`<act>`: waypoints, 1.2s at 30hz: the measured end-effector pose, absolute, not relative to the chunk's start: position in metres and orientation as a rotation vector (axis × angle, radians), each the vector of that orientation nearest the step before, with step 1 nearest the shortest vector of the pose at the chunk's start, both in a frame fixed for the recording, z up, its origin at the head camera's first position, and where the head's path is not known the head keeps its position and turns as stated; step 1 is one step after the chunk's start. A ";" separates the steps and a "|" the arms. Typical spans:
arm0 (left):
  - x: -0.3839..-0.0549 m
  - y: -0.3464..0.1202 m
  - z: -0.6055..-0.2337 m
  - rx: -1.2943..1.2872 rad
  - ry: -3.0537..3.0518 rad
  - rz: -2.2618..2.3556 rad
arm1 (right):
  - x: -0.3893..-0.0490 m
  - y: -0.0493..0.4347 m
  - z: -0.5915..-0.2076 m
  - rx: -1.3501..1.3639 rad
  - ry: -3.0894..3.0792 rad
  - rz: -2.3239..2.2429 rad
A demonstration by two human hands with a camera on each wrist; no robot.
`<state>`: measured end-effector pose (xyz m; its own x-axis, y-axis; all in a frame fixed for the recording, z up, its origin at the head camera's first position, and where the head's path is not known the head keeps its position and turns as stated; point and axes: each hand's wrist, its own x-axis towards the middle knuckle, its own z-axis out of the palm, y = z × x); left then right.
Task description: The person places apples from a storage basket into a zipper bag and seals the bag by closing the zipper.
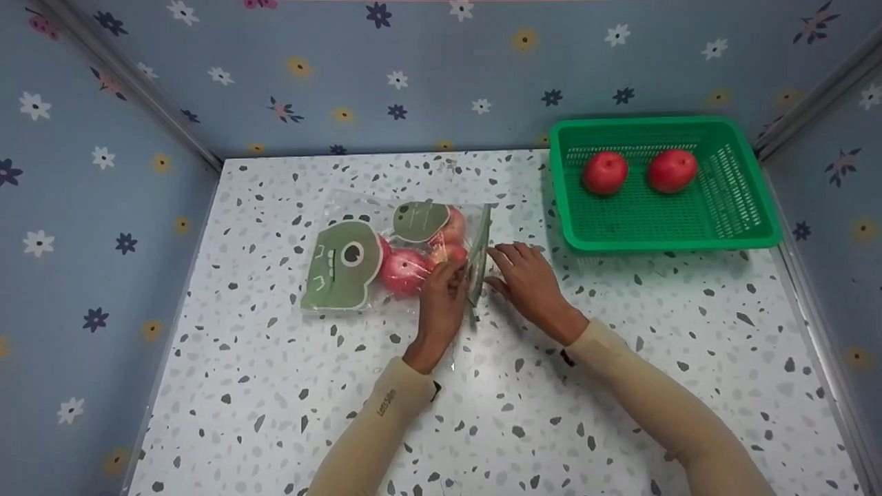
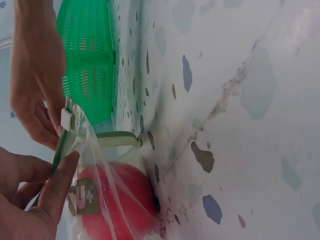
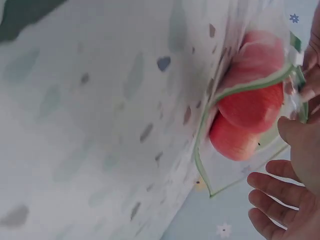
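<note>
A clear zip bag (image 1: 372,207) with a green dinosaur print lies on the table, several round red fruits (image 1: 403,273) inside it. Its green-edged mouth faces right and gapes in the right wrist view. My left hand (image 1: 442,306) pinches the near part of the mouth edge between thumb and fingers, close to the white slider (image 2: 66,119). Just right of the mouth is my right hand (image 1: 529,286), its fingers loosely extended; in the right wrist view those fingers (image 3: 272,187) are spread and hold nothing.
A green plastic basket (image 1: 675,244) stands at the back right, with two red fruits (image 1: 605,172) in it. Flower-patterned panels (image 1: 413,76) rise along the back and both sides of the speckled white table (image 1: 275,413).
</note>
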<state>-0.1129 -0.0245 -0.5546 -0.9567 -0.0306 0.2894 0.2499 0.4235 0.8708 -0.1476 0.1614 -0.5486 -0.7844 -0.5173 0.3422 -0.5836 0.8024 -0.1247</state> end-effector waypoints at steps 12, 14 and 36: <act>-0.113 -0.026 -0.554 -0.183 -2.416 -1.603 | -0.155 0.194 -0.515 0.787 -2.643 0.383; -0.113 -0.025 -0.553 -0.177 -2.420 -1.615 | -0.157 0.200 -0.510 0.766 -2.631 0.391; -0.112 -0.026 -0.553 -0.154 -2.436 -1.671 | -0.188 0.272 -0.468 0.466 -2.724 0.462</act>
